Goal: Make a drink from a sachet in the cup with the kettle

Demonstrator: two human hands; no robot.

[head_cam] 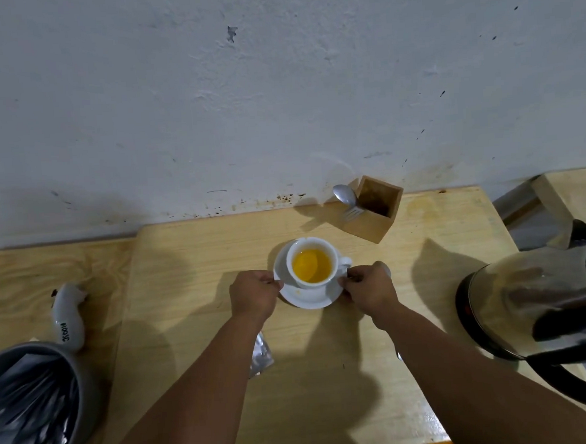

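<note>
A white cup (305,246) holding orange-yellow drink stands on a white saucer (306,298) in the middle of the wooden table. My left hand (253,294) pinches the saucer's left rim. On the opposite rim, just under the cup's handle, my right hand (369,291) grips the saucer. A steel kettle (543,301) with a black handle stands on its base at the right. A torn silver sachet (262,356) lies on the table, partly hidden under my left forearm.
A wooden holder (376,210) with a spoon (345,194) and a fork stands by the wall behind the cup. A grey bin (38,405) with a dark liner sits at the lower left, a white bottle-like object (69,318) lying behind it.
</note>
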